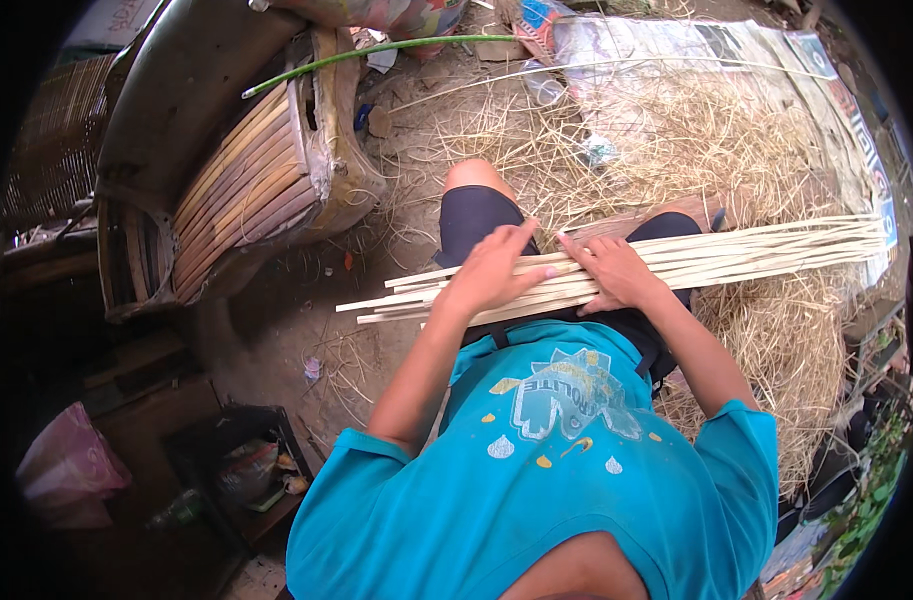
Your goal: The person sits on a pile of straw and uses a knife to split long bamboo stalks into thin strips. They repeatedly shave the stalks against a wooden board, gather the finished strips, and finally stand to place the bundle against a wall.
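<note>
Your left hand (491,268) lies flat, fingers spread, pressing on the bundle of long pale split-bamboo strips (696,255) across your lap; right hand (616,272) rests open on the same strips, palm down, fingers loosely over them, not clenched. Strips run from near your left knee out to the right, w/ ends uneven on the left side, so the bundle looks gathered but not yet evened up or tied, judging by how they lie. You're sitting on a bare dirt floor (286,320) strewn w/ dry straw shavings (776,330). A worn slatted wooden chair (246,190) stands to your left, a green stalk (376,52) lying past it.
</note>
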The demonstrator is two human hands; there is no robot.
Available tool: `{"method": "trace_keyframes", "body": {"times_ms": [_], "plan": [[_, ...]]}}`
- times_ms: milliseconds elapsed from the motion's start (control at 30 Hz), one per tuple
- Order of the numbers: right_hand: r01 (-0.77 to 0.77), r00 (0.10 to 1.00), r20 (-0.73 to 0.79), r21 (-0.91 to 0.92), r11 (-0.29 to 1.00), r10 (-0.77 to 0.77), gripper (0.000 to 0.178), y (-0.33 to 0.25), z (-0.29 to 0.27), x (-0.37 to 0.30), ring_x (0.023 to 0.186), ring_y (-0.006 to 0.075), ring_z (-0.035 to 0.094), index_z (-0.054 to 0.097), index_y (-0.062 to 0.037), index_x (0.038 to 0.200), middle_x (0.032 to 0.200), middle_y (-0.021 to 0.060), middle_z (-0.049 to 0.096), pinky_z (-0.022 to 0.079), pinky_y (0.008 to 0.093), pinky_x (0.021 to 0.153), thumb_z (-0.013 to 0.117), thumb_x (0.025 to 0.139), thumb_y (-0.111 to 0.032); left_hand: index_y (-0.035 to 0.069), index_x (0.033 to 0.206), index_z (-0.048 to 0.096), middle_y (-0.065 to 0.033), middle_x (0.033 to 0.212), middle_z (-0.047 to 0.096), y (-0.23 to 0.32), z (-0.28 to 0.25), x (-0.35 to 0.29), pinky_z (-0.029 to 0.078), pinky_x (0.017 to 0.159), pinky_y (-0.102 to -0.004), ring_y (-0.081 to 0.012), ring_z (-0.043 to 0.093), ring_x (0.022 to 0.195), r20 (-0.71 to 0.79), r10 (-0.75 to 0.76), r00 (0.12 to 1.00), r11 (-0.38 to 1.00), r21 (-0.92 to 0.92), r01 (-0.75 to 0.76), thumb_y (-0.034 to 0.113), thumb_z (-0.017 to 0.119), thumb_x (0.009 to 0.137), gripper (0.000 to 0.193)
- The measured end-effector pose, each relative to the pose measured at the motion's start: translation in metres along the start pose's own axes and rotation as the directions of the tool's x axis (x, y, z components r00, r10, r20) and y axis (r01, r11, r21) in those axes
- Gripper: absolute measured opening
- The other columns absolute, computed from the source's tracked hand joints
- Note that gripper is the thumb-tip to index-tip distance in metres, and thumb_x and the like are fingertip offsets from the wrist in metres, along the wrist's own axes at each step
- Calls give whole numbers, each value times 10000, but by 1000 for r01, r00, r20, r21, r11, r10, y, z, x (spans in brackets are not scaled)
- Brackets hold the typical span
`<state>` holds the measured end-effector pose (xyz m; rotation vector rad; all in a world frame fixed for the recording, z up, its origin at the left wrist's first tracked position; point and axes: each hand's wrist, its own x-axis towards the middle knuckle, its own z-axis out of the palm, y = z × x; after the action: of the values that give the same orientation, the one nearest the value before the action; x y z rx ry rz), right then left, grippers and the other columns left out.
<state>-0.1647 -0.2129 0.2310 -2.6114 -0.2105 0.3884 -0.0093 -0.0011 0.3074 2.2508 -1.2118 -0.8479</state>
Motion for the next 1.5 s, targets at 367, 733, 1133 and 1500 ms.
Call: {"method": "trace_keyframes", "body": {"times_ms": [367,733,1133,1500], "plan": [[55,993,-111,50,997,-49,714,-17,18,33,915,389,630,539,-86,1169,974,153,619,509,487,785,868,579,-318,41,1568,316,-218,1471,515,-139,-20,-109,365,1134,-457,-338,509,1347,-146,-493,858,601,-770,214,763,222,982,934],[340,938,-100,64,938,-333,556,-142,-52,58,836,321,687,498,-76,1081,851,121,634,539,441,674,823,703,-323,109,1612,221,-186,1584,385,-61,-97,-158,287,1161,-535,-311,368,1459,-236,-384,893,214,-963,-162,877,173,891,1054],[310,950,-20,191,932,-312,593,-159,1,81,961,347,644,523,-66,1156,1088,145,595,537,455,793,832,685,-252,153,1625,185,-170,1595,370,-91,-34,-178,254,1185,-522,-327,340,1475,-284,-500,818,554,-831,50,900,145,862,1068],[323,937,65,208,923,-343,560,-195,-48,94,778,384,696,490,-39,1095,870,168,687,534,500,627,818,715,-288,97,1610,223,-209,1587,376,-56,-122,-210,366,1128,-528,-332,399,1445,-560,-444,699,522,-796,-306,933,166,828,1146]]}}
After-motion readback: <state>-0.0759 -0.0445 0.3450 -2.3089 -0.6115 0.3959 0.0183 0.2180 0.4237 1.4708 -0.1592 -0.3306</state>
